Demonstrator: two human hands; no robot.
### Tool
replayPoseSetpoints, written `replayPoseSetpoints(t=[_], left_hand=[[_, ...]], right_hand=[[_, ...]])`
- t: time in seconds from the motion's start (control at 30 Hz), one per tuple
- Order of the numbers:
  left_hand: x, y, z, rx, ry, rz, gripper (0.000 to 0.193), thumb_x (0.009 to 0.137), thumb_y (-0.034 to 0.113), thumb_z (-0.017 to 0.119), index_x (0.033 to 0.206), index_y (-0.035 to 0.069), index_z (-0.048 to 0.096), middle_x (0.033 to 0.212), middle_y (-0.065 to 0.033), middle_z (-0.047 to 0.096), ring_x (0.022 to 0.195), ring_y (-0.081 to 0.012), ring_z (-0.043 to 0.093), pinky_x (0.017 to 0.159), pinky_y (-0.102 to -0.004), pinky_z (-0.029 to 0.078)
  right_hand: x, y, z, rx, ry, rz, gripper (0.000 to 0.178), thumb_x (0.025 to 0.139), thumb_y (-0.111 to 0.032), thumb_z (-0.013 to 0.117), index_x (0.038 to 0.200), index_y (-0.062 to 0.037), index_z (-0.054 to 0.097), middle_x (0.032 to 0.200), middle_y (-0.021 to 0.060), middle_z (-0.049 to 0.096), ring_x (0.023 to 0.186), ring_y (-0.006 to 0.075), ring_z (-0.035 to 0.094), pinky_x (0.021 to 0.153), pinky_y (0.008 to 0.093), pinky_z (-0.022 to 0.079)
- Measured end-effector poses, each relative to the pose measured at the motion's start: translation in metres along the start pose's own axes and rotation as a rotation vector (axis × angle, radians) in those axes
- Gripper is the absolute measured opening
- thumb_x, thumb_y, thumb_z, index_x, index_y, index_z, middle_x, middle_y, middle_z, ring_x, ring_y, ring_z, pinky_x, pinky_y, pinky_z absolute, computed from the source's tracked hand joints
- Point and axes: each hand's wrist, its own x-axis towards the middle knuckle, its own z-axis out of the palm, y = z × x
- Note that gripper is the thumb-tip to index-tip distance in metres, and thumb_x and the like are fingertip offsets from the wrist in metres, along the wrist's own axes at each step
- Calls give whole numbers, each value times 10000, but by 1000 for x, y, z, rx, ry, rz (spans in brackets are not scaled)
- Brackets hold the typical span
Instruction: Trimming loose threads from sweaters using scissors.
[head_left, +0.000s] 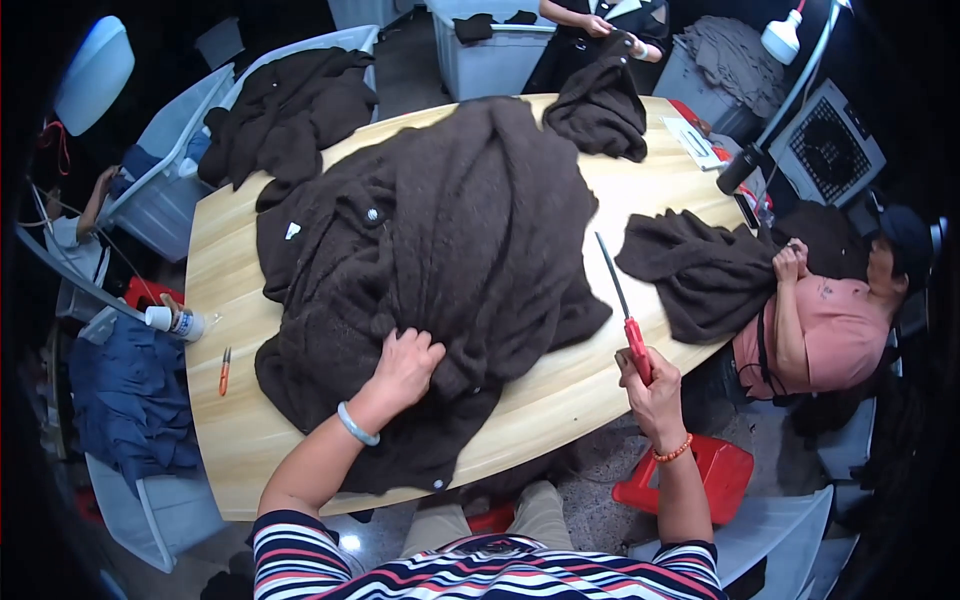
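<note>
A large heap of dark brown knit fabric (450,230), seemingly garments, covers the middle of the wooden table (545,395). My left hand (405,368) presses into its near side with the fingers curled, gripping a fold. A small white tag (293,231) and a round button-like piece (373,214) show on the cloth. My right hand (655,395) holds red-handled scissors (637,350) upright at the table's near right edge. Their long, thin dark blades look closed, point away from me and stay apart from the fabric.
An orange cutter (224,372) and a white bottle (185,322) lie at the left. A co-worker in pink (830,335) handles brown cloth (690,265) at the right; another person stands at the far side with more brown cloth (600,105). Grey bins (160,510) surround the table.
</note>
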Motion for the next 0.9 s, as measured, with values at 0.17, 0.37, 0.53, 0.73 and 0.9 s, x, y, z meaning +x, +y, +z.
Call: replayPoseSetpoints(t=[0.17, 0.37, 0.53, 0.73, 0.9], left_hand=[[-23, -1, -23, -6, -194, -57, 313, 700, 36, 614, 1006, 97, 646, 961, -107, 558, 984, -298, 546, 904, -510, 433], [-5, 14, -98, -175, -472, -107, 589, 738, 318, 757, 1255, 83, 605, 1118, -136, 576, 1120, -322, 514, 999, -512, 345], [68, 75, -203, -584, -22, -109, 458, 841, 234, 727, 1244, 50, 611, 1075, -116, 656, 1046, -296, 611, 1020, -474, 397], [148, 182, -316, -617, 358, 174, 286, 899, 290, 661, 1056, 53, 678, 933, -78, 666, 920, -288, 655, 1012, -533, 421], [158, 174, -278, -730, 354, 86, 285, 894, 289, 662, 1052, 51, 676, 932, -78, 665, 917, -288, 654, 1011, -531, 420]], right_hand=[[47, -12, 9, 203, -4, -54, 168, 935, -66, 621, 1046, 59, 640, 759, 49, 655, 722, 109, 643, 677, 249, 508], [94, 16, -2, 255, -98, -72, 171, 934, -86, 633, 1019, 62, 646, 772, 61, 669, 731, 113, 652, 680, 249, 509], [140, 37, -8, 205, -241, -112, 164, 918, -84, 630, 1003, 54, 657, 740, 73, 675, 703, 103, 638, 629, 242, 478], [173, 21, -38, 131, -312, -164, 189, 906, -139, 629, 1001, 19, 670, 739, 104, 680, 662, 128, 618, 626, 288, 484], [185, 35, -25, 147, -372, 16, 229, 960, -196, 609, 1054, 11, 642, 776, 11, 658, 528, 37, 468, 494, 221, 391]])
